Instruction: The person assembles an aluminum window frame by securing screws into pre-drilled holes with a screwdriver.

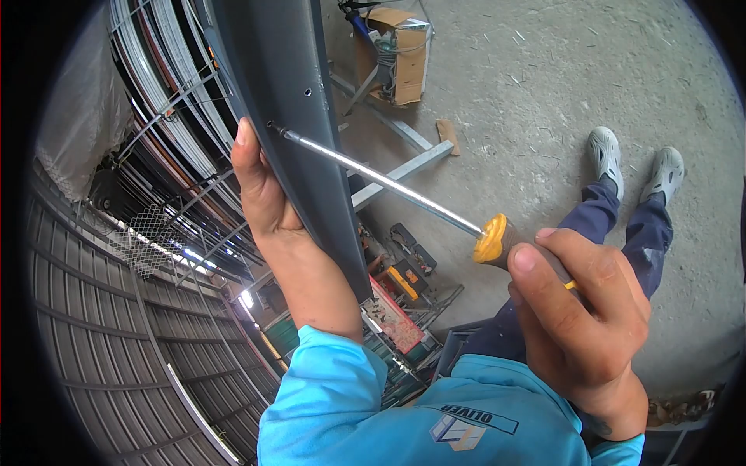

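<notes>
My right hand (pixel 583 311) is closed around the brown-and-yellow handle of a screwdriver (pixel 388 185) with a long shiny shank. The shank points up and left, and its tip meets a small dark screw (pixel 273 126) at the inner face of a dark grey metal channel (pixel 311 171). My left hand (pixel 264 190) grips the channel's left edge near the screw, thumb up. Its other fingers are mostly hidden behind the metal. A small round hole (pixel 308 92) shows in the channel above the screw.
Long profiles (pixel 167 78) lie stacked on a rack at the left. An open cardboard box (pixel 408 66) with cables stands on the concrete floor beside metal stand legs (pixel 404 175). Below are a yellow-and-black toolbox (pixel 408 279) and a red-edged tray (pixel 396 322).
</notes>
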{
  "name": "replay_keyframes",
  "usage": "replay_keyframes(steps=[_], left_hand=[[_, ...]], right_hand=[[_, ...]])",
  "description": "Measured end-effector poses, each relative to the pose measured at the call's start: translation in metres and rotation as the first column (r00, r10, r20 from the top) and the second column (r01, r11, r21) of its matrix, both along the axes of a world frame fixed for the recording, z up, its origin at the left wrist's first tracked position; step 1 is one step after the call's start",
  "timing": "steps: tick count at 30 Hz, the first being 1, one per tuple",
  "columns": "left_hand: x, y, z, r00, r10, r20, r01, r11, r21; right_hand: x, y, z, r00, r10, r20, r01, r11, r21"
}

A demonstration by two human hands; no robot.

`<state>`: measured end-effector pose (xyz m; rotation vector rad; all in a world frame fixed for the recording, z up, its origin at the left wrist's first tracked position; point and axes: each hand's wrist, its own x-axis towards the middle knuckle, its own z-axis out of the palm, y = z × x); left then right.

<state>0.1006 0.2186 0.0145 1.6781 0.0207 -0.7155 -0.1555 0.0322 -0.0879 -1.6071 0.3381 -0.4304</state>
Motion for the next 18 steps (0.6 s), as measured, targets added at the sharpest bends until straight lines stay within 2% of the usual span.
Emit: replay_keyframes(steps=[9,11,14,18], left_hand=[[-0.002,-0.001,0.0,0.999,0.015,0.043,-0.017,0.999,0.031],[-0.001,-0.001,0.0,0.999,-0.038,0.022,0.037,0.999,0.024],[-0.006,-0.008,0.0,1.0,0.012,0.021,-0.013,0.999,0.037],[-0.004,-0.006,-0.001,0.999,-0.024,-0.039,0.023,0.999,-0.03]], right_hand=[[-0.001,-0.005,0.005,1.0,0.01,-0.018,-0.01,1.0,-0.014],[-0.001,-0.006,0.007,1.0,0.008,-0.015,-0.009,1.0,-0.02],[-0.001,-0.009,0.01,0.998,0.045,-0.032,-0.046,0.999,-0.019],[0.003,-0.01,0.017,0.999,0.031,-0.03,-0.032,0.999,-0.027]])
